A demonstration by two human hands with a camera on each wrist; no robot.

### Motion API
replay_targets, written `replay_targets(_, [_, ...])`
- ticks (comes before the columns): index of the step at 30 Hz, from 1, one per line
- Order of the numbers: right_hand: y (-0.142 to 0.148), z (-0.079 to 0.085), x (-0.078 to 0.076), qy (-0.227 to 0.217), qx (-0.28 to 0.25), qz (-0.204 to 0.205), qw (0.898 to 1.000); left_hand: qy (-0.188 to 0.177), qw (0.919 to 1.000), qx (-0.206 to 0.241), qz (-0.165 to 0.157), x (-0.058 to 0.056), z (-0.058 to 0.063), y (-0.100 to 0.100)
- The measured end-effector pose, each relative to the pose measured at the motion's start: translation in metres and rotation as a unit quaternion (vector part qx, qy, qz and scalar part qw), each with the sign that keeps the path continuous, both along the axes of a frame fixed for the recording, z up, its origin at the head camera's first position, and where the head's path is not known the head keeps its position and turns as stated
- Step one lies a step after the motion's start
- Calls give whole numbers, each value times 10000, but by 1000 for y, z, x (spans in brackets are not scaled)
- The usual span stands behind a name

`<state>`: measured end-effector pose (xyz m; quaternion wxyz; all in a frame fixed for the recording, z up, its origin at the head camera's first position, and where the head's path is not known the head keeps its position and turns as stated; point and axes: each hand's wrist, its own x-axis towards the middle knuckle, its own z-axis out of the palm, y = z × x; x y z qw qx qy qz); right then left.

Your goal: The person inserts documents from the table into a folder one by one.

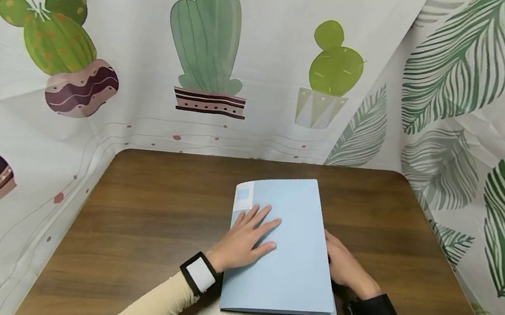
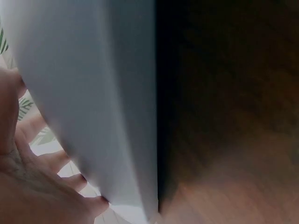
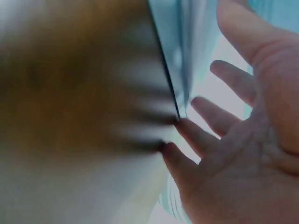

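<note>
A light blue file folder [image 1: 285, 256] lies closed on the wooden table, with a white label [image 1: 244, 195] at its upper left corner. My left hand [image 1: 242, 243] rests on the cover near the spine, its fingers spread. In the left wrist view, the folder's spine [image 2: 135, 116] runs beside that hand, whose fingertips touch the cover. At the folder's right edge is my right hand [image 1: 345, 263], its fingertips partly hidden by the cover. The right wrist view shows its fingers extended and slightly bent beside the folder's edge [image 3: 170, 51], pinching nothing.
The brown wooden table [image 1: 156, 209] has rounded far corners. A white cloth [image 1: 141, 60] printed with cacti and leaves hangs behind and beside it. Both wrists wear black straps, the left wrist band [image 1: 200, 273] with a white patch.
</note>
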<state>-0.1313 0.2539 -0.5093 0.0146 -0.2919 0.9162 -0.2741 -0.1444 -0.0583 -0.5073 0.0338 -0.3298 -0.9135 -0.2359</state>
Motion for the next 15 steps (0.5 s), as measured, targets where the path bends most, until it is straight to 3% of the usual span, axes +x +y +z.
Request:
replay_targets(3, [11,16,-10,-450,-12,-472,9979,85,9999,-106,-5,1,0,1])
replay_targets(6, [18,39,-23,-397,74,-914,9950,139,9996,-231,50,1,0,2])
replay_targets(11, [1,74,-51,348,-341,-1499,9875,74,9991,-407,84,1,-3,5])
replay_targets(15, [-35,75,-72,996,-808,-1755,9761,44,9989,-464,109,2,-4,8])
